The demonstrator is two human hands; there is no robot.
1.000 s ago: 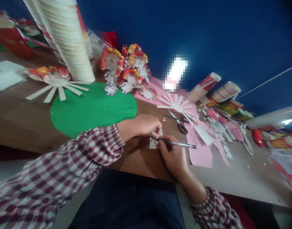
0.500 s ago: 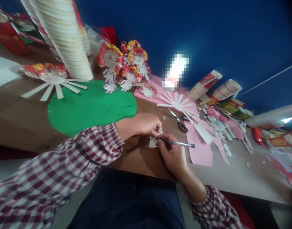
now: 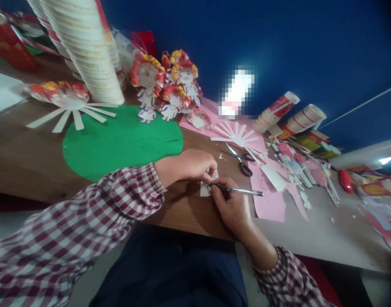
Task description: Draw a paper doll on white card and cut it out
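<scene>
My right hand (image 3: 231,205) is closed around a pen (image 3: 246,192), its tip resting at a small white piece of paper (image 3: 204,190) on the table. The pen's dark end points right. My left hand (image 3: 199,165) has curled fingers that pinch the upper part of this paper. Part of the paper is covered by my fingers, and the marks on it are too small to read. Just right of the hands lie black-handled scissors (image 3: 241,160), partly spread.
A green paper shape (image 3: 118,143) lies left of my hands. Behind stand paper dolls (image 3: 174,102) with red-yellow rings and tall stacked paper cups (image 3: 86,51). Pink paper (image 3: 268,207), a cut white cup (image 3: 238,138) and scraps lie right. A blue wall (image 3: 278,42) bounds the back.
The view has shifted slightly. Both hands keep nearly the same place, pen and paper still held.
</scene>
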